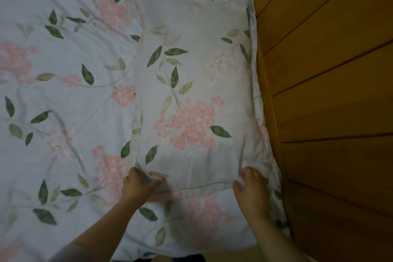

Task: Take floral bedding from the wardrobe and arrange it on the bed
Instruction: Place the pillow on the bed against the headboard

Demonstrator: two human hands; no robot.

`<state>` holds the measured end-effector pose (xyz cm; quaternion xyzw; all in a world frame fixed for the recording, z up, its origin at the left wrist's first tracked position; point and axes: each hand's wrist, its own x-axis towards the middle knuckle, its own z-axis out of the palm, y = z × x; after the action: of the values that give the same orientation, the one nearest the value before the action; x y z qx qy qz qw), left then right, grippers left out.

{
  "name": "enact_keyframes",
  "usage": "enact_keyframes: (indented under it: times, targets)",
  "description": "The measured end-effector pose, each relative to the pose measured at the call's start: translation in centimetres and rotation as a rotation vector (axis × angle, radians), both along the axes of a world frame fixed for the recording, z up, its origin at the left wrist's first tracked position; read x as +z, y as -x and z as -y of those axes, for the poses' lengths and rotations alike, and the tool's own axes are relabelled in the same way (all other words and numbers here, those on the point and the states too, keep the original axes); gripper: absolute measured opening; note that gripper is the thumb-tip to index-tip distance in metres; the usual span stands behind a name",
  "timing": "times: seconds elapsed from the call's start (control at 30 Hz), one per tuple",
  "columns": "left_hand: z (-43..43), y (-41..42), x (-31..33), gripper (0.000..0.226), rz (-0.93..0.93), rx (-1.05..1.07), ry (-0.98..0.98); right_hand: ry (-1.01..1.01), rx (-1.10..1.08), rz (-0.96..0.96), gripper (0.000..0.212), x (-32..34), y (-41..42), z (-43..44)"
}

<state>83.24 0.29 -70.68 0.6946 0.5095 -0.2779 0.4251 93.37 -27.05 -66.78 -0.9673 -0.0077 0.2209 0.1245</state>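
Left hand (140, 185) and right hand (251, 189) grip floral pillow's (191, 91) six-o'clock edge; wooden headboard (329, 91) against it at three, open floral duvet (63, 70) at nine.

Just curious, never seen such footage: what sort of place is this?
Most likely a bedroom. A floral pillow lies on a matching floral bedcover, beside a wooden plank panel that may be a headboard. The left hand and right hand grip the pillow's near edge.
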Motion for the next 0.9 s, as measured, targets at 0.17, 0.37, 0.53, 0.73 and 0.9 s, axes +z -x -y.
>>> enact_keyframes:
  times: [0.17,0.37,0.53,0.73,0.9]
  targets:
    - [0.1,1.6,-1.8,0.089,-0.029,-0.058,-0.125,0.142,0.307,-0.088,0.068,-4.0,2.7,-0.8]
    - [-0.2,2.7,-3.6,0.080,-0.059,-0.028,-0.120,0.328,0.407,0.040,0.059,-7.2,1.7,-0.7]
    - [-0.2,3.2,-3.7,0.022,0.031,-0.113,-0.238,0.199,0.459,0.164,0.027,-7.4,0.7,-0.3]
    - [-0.6,5.3,-1.4,0.022,0.123,-0.150,-0.271,0.005,0.430,0.057,0.028,-4.8,4.6,2.2]
    - [-1.3,6.8,1.0,0.019,0.119,-0.219,-0.270,0.059,0.375,-0.047,0.015,-2.0,7.4,2.0]
